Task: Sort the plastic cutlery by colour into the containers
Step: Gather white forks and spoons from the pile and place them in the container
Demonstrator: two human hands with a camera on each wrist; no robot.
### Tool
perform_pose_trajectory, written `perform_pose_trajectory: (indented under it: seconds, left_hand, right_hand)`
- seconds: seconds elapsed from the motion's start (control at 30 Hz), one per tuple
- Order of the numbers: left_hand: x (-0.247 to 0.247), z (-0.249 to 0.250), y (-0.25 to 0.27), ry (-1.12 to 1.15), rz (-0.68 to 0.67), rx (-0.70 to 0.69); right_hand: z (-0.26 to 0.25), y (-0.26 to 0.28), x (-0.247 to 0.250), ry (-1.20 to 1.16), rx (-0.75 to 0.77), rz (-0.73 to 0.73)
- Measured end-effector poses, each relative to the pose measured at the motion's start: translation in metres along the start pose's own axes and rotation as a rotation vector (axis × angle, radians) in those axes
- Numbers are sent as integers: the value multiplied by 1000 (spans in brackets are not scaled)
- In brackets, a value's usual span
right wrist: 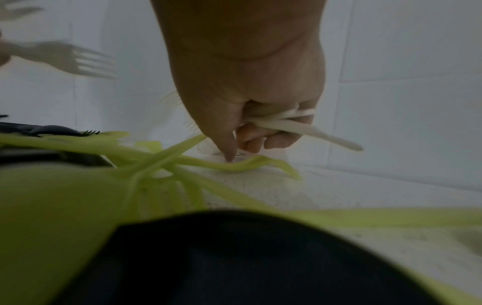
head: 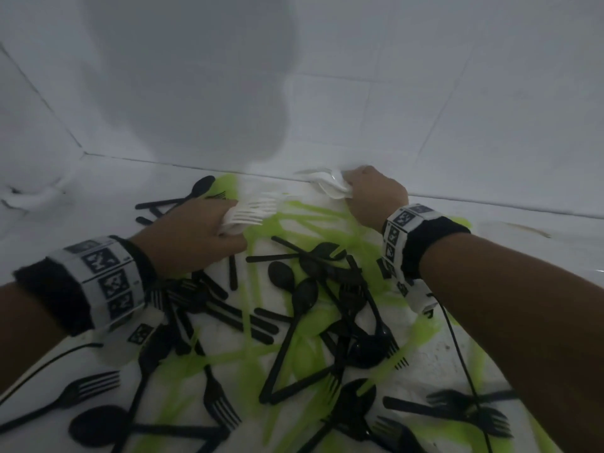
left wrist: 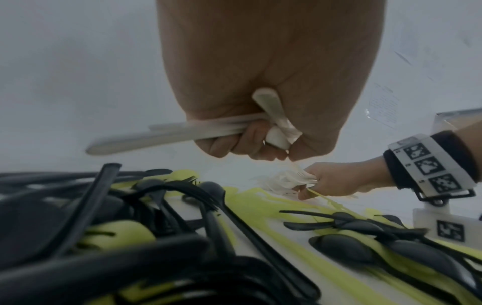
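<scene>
White plastic forks (head: 251,212) stick out of the left hand (head: 192,237) at mid-frame in the head view, fingers curled tight around the handles (left wrist: 167,132). The right hand (head: 376,194), upper right of centre, grips a bunch of white plastic spoons (head: 330,184), fingers wrapped round them, thumb tip down by a lime-green plastic utensil (right wrist: 234,165). Black plastic spoons and forks (head: 304,302) and more green cutlery (head: 313,217) lie tangled all over the white surface (head: 441,361) in the lower half. Can't see any containers for certain.
</scene>
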State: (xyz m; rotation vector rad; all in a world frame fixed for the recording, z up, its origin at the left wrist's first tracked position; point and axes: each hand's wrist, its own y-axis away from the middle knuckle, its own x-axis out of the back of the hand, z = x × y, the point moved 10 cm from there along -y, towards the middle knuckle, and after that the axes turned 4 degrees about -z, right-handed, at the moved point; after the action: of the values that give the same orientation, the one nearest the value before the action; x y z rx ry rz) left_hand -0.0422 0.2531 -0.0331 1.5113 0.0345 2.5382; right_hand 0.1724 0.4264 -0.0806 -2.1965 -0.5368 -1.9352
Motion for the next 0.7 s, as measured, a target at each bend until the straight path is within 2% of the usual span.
perform_pose_trajectory:
  seconds: [0.2, 0.37, 0.57, 0.7]
  left_hand:
    - [4, 5, -1, 91, 108, 49]
    - [3, 24, 5, 248, 132, 41]
    - [-11, 56, 13, 502, 137, 21]
    - [-22, 77, 28, 578, 145, 4]
  right_hand:
    - [2, 11, 8, -75, -48, 11]
    - [5, 43, 55, -302, -91, 163]
    - [17, 119, 70, -705, -141, 181]
    - [29, 176, 49, -798, -156, 176]
